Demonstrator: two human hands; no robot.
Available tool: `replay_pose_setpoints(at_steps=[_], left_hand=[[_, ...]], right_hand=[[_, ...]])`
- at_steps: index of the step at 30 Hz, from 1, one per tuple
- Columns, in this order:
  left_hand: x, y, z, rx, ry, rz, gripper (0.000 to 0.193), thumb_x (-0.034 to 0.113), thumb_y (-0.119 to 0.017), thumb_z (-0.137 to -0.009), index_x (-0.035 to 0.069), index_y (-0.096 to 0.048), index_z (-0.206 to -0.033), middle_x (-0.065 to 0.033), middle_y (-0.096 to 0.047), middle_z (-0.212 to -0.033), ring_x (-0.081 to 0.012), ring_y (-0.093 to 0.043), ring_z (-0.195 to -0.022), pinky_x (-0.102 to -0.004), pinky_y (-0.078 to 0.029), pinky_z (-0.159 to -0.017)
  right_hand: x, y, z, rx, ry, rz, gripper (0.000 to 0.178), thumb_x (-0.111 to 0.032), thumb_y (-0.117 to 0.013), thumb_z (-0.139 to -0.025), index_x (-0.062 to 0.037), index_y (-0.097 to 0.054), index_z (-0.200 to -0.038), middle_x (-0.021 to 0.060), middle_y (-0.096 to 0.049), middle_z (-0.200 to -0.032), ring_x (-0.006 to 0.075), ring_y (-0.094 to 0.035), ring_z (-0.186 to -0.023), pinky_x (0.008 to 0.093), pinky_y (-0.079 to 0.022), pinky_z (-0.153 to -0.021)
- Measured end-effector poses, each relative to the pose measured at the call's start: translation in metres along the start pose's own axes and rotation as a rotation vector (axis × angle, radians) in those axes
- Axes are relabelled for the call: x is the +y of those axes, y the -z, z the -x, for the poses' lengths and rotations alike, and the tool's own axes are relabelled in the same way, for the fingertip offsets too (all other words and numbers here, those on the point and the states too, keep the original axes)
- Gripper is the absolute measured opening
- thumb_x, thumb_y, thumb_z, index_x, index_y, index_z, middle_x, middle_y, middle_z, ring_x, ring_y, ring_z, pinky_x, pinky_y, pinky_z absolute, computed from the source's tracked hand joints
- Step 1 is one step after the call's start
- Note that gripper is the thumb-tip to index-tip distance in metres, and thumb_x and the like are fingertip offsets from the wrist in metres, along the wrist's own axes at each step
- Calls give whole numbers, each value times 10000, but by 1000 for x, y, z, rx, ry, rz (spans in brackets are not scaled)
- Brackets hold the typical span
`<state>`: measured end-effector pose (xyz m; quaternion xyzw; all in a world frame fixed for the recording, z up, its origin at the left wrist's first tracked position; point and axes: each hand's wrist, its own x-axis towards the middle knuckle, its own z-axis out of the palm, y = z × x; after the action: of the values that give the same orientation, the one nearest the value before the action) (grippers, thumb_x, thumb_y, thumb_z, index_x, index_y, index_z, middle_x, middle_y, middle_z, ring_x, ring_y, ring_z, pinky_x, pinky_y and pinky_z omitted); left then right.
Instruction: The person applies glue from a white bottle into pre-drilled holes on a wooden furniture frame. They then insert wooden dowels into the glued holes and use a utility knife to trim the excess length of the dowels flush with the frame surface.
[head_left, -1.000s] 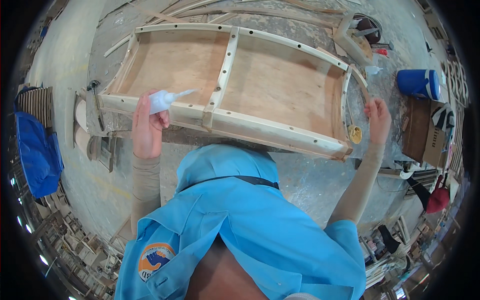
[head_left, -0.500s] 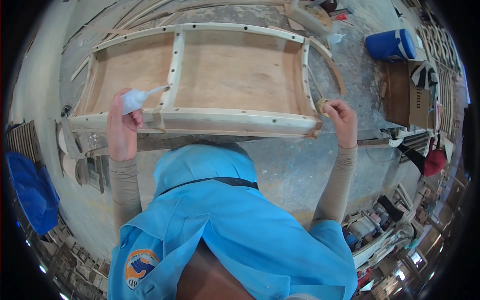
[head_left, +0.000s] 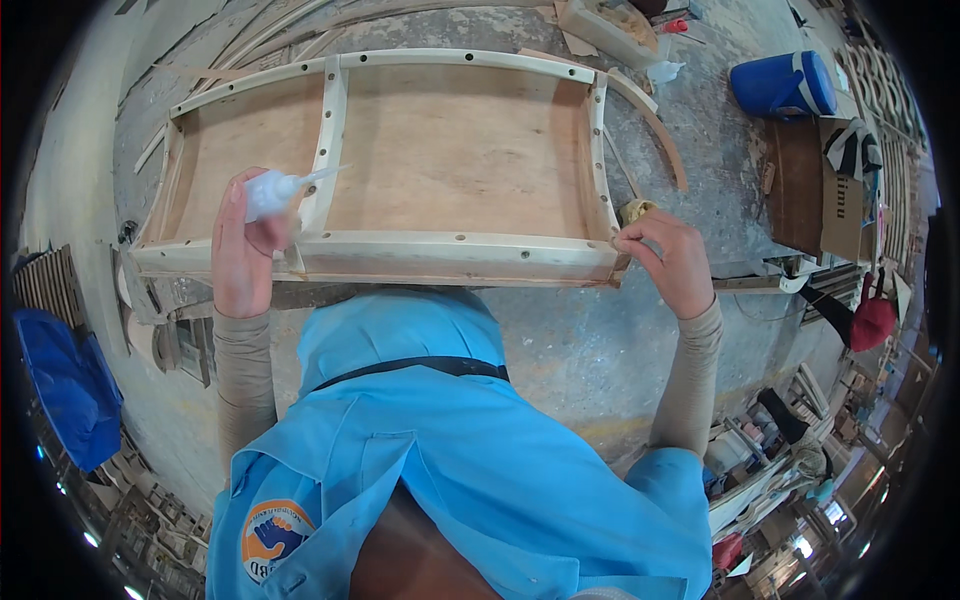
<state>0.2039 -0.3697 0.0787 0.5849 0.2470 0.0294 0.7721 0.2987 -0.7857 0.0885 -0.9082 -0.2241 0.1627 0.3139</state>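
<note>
My left hand (head_left: pixel 245 245) is closed around a white squeeze bottle (head_left: pixel 268 195) with a long thin nozzle. The nozzle points right, above the crossbar of a pale wooden frame (head_left: pixel 400 243). This frame has a plywood panel (head_left: pixel 450 150) inside and small dark round holes along its rails. At the frame's near right corner, my right hand (head_left: pixel 668 255) has thumb and forefinger pinched together against the rail. What they pinch is too small to make out. A small yellowish round thing (head_left: pixel 636 210) shows just beyond these fingers; whether the hand holds it is unclear.
Curved wooden strips (head_left: pixel 650 130) lie right of the frame. Beyond are a tray of bits (head_left: pixel 610 30), a second white bottle (head_left: pixel 664 72), a blue cooler (head_left: pixel 783 85) and a cardboard box (head_left: pixel 845 200). A blue cover (head_left: pixel 70 390) hangs at the left.
My right hand has moved down and left onto the frame's near right corner. The bottle stays in my left hand, its nozzle still over the crossbar. The frame sits slightly further left in view.
</note>
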Motion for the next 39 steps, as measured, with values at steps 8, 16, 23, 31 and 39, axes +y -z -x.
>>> replay_pose_setpoints(at_steps=[8,16,23,31,39], left_hand=[[4,5,-15,-23,-5,-12,398,375,-372,-991,48,-469,-1194,12,-429,-709,-79,-411,-631,-238,-347,-567],[2,1,-31,-29,20,-12,393,369,-371,-994,46,-471,-1194,8,-438,-718,-79,-414,-640,-237,-343,-567],[5,-7,-39,-59,32,-5,385,343,-366,-995,8,-508,-1122,-15,-486,-721,-83,-441,-617,-240,-370,-566],[3,-9,-40,-89,41,-54,387,357,-353,-1000,33,-487,-1164,5,-434,-691,-87,-428,-621,-240,-349,-559],[4,-10,-33,-133,7,-61,349,326,-392,-990,23,-522,-1105,-18,-533,-789,-68,-448,-614,-225,-378,-562]], right_hand=[[-17,4,-6,-166,146,430,116,-60,-585,-731,-24,-629,-832,109,-551,-758,279,-584,-754,369,-478,-626],[-50,-4,11,-122,31,572,248,-48,-568,-737,-15,-616,-978,49,-530,-901,210,-569,-892,321,-499,-689],[-53,-9,15,-103,-63,562,357,-6,-557,-732,-26,-601,-1086,51,-524,-974,218,-541,-961,339,-488,-727],[-59,-7,21,-79,-114,499,395,54,-508,-714,-32,-596,-1090,58,-535,-1025,252,-528,-995,358,-483,-732],[-56,-17,21,-15,-103,500,347,-3,-512,-743,-45,-603,-1076,55,-556,-1044,249,-533,-1012,359,-476,-768]])
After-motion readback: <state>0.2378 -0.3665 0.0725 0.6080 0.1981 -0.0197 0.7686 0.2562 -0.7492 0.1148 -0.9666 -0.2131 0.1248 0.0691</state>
